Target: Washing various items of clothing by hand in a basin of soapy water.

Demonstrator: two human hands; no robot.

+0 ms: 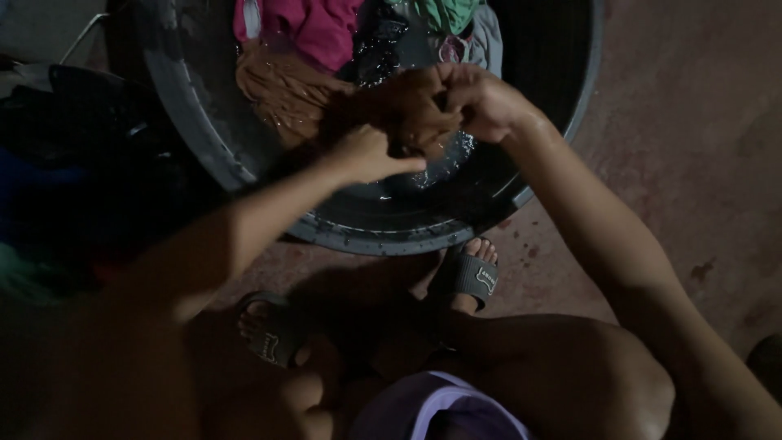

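Large round grey metal basin (195, 98) at far centre on reddish concrete floor (692, 122). Wet brown cloth (285, 90) in basin, left part, running right into both hands. Left hand (371, 153) nearer, right hand (481, 102) farther right; both closed on cloth above shallow water (444, 163). Pink garment (318, 28) and green garment (448, 12) at basin's far side. Two grey rubber sandals (472, 277) on feet just near of basin rim. Dark bundle (81, 147) left of basin.
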